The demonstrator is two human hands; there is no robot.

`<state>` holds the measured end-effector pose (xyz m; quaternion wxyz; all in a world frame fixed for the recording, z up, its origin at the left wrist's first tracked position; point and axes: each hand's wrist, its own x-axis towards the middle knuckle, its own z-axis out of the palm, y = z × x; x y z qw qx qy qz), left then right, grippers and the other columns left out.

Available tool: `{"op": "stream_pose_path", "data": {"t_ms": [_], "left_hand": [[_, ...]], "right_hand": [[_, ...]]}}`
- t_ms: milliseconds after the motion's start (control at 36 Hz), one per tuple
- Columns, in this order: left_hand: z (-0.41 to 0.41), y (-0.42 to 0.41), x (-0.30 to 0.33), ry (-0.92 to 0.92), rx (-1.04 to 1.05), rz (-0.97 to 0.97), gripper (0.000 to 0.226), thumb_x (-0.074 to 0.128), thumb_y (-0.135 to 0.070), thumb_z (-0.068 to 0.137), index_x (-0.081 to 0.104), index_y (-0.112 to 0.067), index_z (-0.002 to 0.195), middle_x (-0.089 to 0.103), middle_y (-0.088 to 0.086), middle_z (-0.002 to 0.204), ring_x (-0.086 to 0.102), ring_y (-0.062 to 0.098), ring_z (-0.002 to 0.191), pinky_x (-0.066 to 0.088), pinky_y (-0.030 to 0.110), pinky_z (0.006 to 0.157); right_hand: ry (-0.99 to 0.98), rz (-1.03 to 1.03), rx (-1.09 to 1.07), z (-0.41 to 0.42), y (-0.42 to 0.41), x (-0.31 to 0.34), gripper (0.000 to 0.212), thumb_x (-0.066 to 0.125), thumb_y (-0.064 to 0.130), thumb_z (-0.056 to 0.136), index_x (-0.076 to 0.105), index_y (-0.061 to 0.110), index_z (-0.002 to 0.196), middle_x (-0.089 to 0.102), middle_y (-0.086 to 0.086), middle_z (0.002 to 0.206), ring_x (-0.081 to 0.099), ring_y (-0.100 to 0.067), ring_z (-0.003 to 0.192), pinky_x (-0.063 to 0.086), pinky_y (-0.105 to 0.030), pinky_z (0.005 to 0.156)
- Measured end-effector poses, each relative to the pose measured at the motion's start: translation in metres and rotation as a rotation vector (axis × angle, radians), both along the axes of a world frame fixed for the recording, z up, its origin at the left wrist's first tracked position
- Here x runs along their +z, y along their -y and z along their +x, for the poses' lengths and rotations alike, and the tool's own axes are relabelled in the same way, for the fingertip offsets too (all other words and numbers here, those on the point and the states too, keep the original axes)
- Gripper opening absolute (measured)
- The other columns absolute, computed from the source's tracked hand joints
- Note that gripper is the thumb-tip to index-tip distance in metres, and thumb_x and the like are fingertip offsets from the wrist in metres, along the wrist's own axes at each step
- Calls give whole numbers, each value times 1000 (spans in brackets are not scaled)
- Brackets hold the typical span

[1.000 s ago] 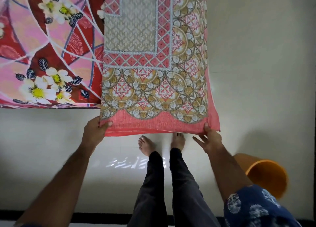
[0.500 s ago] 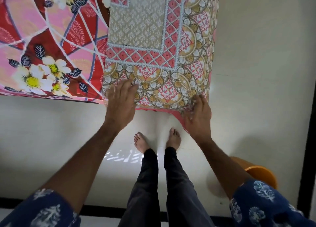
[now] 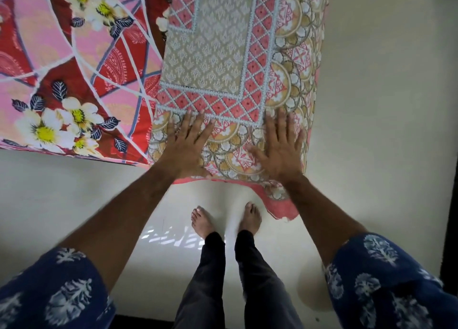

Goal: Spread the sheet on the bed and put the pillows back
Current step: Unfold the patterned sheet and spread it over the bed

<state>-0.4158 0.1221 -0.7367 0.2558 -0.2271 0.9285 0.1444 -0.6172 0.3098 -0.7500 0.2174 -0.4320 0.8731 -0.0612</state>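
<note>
**Patterned sheet being smoothed at the bed's near edge**

The patterned sheet, grey-centred with a pink lattice border and gold medallions, is shown lying in a long folded strip over the floral bed cover, occupying the frame from 12 o'clock down to the centre. Its near end overhangs the bed edge, and one pink corner is seen drooping toward the pale floor at about 5 o'clock of the hands. The left hand and the right hand are laid palm-down on the medallion border, fingers spread wide and flat; nothing is gripped. Bare feet are planted just below the edge.

The step in hand is judged to be the pressing and aligning of the strip's near end; spreading is scarcely begun, since most of the floral cover is left exposed toward 9 o'clock. The next move is judged to call for a folded edge to be pinched and drawn across toward 9 o'clock. No pillows are visible.
</note>
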Motion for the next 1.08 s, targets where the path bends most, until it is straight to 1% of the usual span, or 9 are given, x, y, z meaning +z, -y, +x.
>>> {"op": "stream_pose_path", "data": {"t_ms": [194,333,417,556,667,806,889,1000,1083], "left_hand": [[-7,1,-7,-94,153,60,89,6,-80,88,-22,-30,157,-25,0,167,-27,27,152,-20,59,116],[-23,-16,-1,-162,300,-68,87,23,-72,93,12,-19,161,23,5,167,17,32,154,13,67,120],[-37,-21,2,-103,348,-107,91,50,-64,90,20,-14,160,30,10,163,23,35,152,22,71,115],[-66,-29,6,65,420,-184,95,74,-50,82,33,-6,155,38,19,157,35,44,145,29,79,105],[-82,-32,3,214,427,-237,99,80,-45,78,33,-2,154,36,22,158,34,47,144,28,78,104],[-101,-35,9,347,519,-166,92,55,-45,98,-2,-8,160,-7,13,169,-8,38,155,17,69,118],[-109,-35,12,388,533,-169,89,55,-42,99,0,-8,160,-8,16,168,-9,40,155,17,69,118],[-112,-35,13,382,558,-187,84,61,-30,97,11,-6,160,0,18,168,-3,41,155,19,69,116],[-115,-34,15,390,583,-167,83,61,-28,97,12,-7,160,0,18,168,-2,40,155,19,69,115]], "right_hand": [[26,71,6,-2,1,-7,94,33,75,96,-15,26,160,-23,-13,167,-22,-39,152,-2,-68,120],[-162,74,491,-22,10,-1,84,16,62,104,-6,4,160,-12,-24,166,-11,-42,154,4,-62,123],[-125,-83,1013,-47,29,-1,71,19,50,107,0,9,162,-6,-18,169,-8,-37,156,9,-60,123],[-168,-212,1420,-92,84,-12,78,25,65,101,6,22,163,0,-9,171,-3,-35,157,5,-60,125],[-111,-188,1152,-148,128,-7,82,30,68,98,1,27,163,-7,-10,170,-3,-35,156,5,-60,124],[-114,-90,767,-203,145,-6,83,22,70,100,0,22,163,-8,-14,170,-8,-34,156,0,-58,125],[-100,-75,698,-217,150,-1,82,20,71,99,0,23,163,-10,-13,170,-11,-33,156,-4,-58,124],[-126,-52,790,-218,152,0,81,15,67,101,-3,17,162,-13,-17,168,-11,-40,155,-6,-62,122],[-137,-105,1201,-230,152,-1,78,19,63,104,1,15,163,-6,-15,169,-5,-41,155,7,-65,121]]}}
